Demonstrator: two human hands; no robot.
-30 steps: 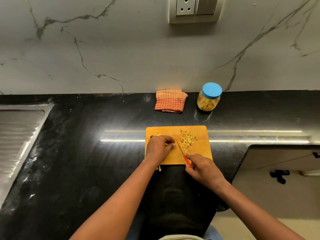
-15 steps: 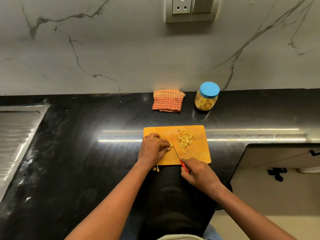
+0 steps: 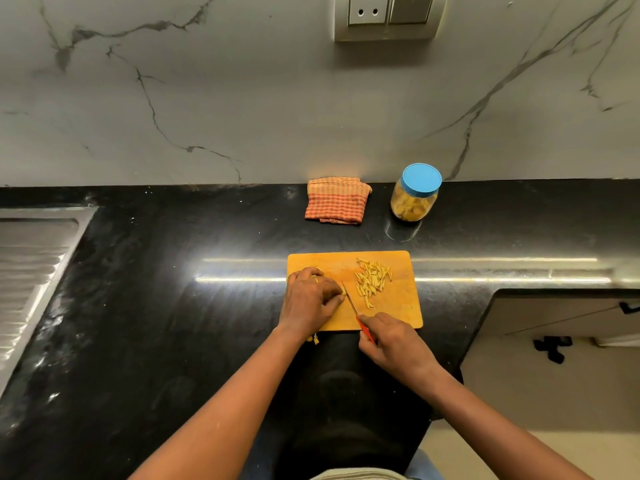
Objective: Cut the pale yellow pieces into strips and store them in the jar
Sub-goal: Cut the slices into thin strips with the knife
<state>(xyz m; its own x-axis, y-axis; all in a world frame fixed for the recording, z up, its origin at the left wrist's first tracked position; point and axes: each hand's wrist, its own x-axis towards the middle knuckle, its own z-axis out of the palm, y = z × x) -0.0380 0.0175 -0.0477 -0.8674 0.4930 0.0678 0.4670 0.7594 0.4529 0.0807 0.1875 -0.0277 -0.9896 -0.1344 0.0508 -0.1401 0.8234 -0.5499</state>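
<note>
Our left hand [image 3: 310, 299] pinches a pale yellow piece [image 3: 343, 290], our right hand [image 3: 394, 344] grips the knife [image 3: 350, 300] just beside it; a slip could cut us

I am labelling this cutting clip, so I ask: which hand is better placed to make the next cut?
The right hand: it grips the knife, whose blade lies just beside the pale yellow piece that the left hand holds down on the cutting board.
</note>
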